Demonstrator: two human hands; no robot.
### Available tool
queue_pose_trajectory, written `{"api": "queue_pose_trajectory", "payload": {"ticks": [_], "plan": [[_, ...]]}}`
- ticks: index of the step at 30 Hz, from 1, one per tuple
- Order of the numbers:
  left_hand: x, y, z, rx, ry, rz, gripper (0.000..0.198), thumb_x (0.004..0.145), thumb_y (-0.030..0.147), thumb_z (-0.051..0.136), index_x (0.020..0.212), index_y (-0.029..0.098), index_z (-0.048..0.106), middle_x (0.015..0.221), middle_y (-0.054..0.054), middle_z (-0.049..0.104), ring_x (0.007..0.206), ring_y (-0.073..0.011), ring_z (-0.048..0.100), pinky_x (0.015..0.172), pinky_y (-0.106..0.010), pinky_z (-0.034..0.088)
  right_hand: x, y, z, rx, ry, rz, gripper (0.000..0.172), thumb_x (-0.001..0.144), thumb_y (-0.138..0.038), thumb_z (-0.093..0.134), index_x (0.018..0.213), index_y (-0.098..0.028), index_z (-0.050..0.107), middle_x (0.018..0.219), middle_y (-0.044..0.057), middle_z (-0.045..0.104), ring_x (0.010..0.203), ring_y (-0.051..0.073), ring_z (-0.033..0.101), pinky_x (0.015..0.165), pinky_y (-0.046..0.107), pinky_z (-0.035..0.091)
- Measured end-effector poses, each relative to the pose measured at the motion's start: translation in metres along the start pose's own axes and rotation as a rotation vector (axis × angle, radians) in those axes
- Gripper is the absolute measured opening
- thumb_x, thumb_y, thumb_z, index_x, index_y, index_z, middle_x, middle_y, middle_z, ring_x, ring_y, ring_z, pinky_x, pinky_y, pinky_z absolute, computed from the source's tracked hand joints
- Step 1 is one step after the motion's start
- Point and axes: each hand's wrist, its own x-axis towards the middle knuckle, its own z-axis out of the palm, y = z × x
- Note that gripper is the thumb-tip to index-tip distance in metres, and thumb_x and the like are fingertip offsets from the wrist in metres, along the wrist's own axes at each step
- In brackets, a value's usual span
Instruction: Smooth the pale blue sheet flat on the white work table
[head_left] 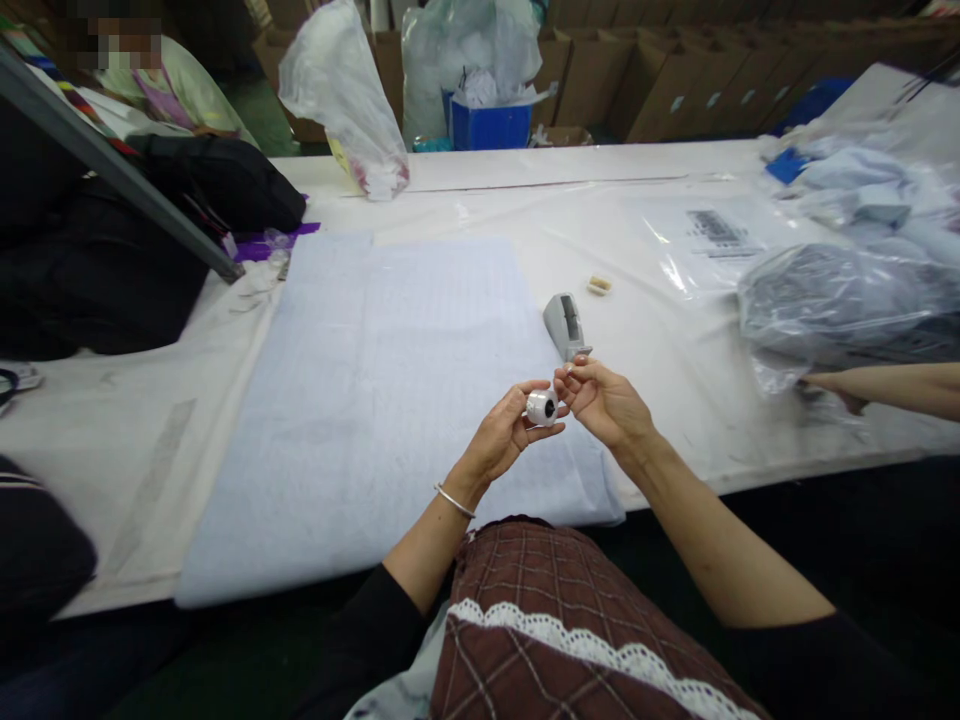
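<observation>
The left hand pinches a white roll from its left; just beyond the roll lies a grey casing; right of the roll, the right hand curls its fingers, whether pinching anything I cannot tell.

No words, brand or number are showing legibly. A dark block of printing is standing out on a flat clear plastic bag on the right part of the white table, its lines blurring together (the characters are coming through too small and soft to tell one from another). Small white labels are sitting on the fronts of brown cardboard boxes lined up behind the table, each showing only as a pale patch. At the left edge of the view, a white tag is lying on the table, too small for reading.
</observation>
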Motion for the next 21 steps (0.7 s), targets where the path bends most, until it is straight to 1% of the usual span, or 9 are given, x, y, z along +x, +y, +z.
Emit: {"api": "queue_pose_trajectory", "payload": {"ticks": [3,7,9,10,12,14,16,19,21], "plan": [[0.004,-0.003,-0.001,0.057,0.025,-0.046,0.050,0.087,0.056,0.067,0.120,0.019,0.061,0.121,-0.012,0.065,0.105,-0.0285,0.070,0.093,-0.045,0.057,0.010,0.006,-0.013,0.017,0.031,0.021,0.030,0.058,-0.014,0.072,0.078,-0.025,0.053,0.072,-0.004,0.062,0.077,0.015,0.067,0.080,0.033,0.061],[0.016,-0.009,-0.001,0.173,0.038,-0.093,0.055,0.085,0.063,0.064,0.118,0.019,0.060,0.111,-0.010,0.065,0.095,-0.0249,0.071,0.077,-0.036,0.059,0.015,0.008,-0.029,0.012,0.031,0.011,0.030,0.059,-0.015,0.073,0.080,-0.025,0.054,0.072,-0.005,0.062,0.078,0.014,0.067,0.081,0.031,0.060],[0.026,-0.015,-0.001,0.278,0.054,-0.094,0.051,0.085,0.057,0.067,0.118,0.018,0.058,0.110,-0.009,0.064,0.091,-0.0219,0.071,0.073,-0.032,0.058,0.016,0.003,-0.036,0.020,0.053,0.013,0.031,0.058,-0.014,0.074,0.081,-0.024,0.056,0.073,-0.005,0.063,0.077,0.014,0.067,0.078,0.031,0.059],[0.033,-0.018,-0.001,0.340,0.063,-0.087,0.050,0.085,0.050,0.070,0.120,0.018,0.056,0.110,-0.009,0.064,0.091,-0.0206,0.070,0.074,-0.032,0.058,0.017,-0.002,-0.040,0.011,0.061,0.015,0.032,0.058,-0.014,0.075,0.081,-0.024,0.056,0.073,-0.005,0.063,0.075,0.014,0.067,0.076,0.031,0.059],[0.051,-0.026,0.000,0.497,0.074,-0.058,0.052,0.081,0.036,0.075,0.124,0.018,0.053,0.116,-0.010,0.063,0.095,-0.0201,0.068,0.081,-0.036,0.057,0.021,-0.014,-0.049,-0.034,0.059,0.018,0.031,0.058,-0.015,0.075,0.082,-0.024,0.056,0.072,-0.005,0.063,0.073,0.015,0.066,0.073,0.032,0.058],[0.074,-0.034,0.002,0.702,0.079,0.023,0.053,0.077,0.024,0.074,0.126,0.018,0.054,0.123,-0.012,0.060,0.103,-0.0212,0.065,0.088,-0.039,0.056,0.028,-0.029,-0.058,-0.068,0.030,0.021,0.031,0.059,-0.018,0.076,0.082,-0.023,0.057,0.071,-0.005,0.062,0.071,0.014,0.065,0.072,0.031,0.057],[0.101,-0.040,0.006,0.922,0.062,0.171,0.049,0.075,0.015,0.069,0.123,0.019,0.057,0.127,-0.012,0.058,0.111,-0.0228,0.061,0.091,-0.040,0.055,0.039,-0.044,-0.068,-0.083,-0.008,0.018,0.030,0.060,-0.022,0.078,0.082,-0.022,0.058,0.075,-0.004,0.064,0.070,0.013,0.063,0.071,0.029,0.055],[0.149,-0.046,0.010,1.158,0.023,0.444,0.048,0.072,0.005,0.063,0.117,0.021,0.059,0.122,-0.010,0.058,0.117,-0.0235,0.056,0.096,-0.042,0.053,0.064,-0.063,-0.085,-0.149,-0.012,-0.002,0.034,0.061,-0.030,0.083,0.085,-0.020,0.059,0.080,-0.003,0.065,0.067,0.010,0.061,0.067,0.026,0.052],[0.183,-0.050,0.008,1.248,0.020,0.558,0.050,0.071,0.001,0.060,0.117,0.021,0.057,0.117,-0.009,0.059,0.115,-0.0232,0.057,0.099,-0.044,0.052,0.087,-0.072,-0.097,-0.251,0.014,-0.023,0.038,0.060,-0.033,0.085,0.084,-0.020,0.059,0.076,-0.003,0.063,0.064,0.010,0.059,0.062,0.024,0.050]]}}
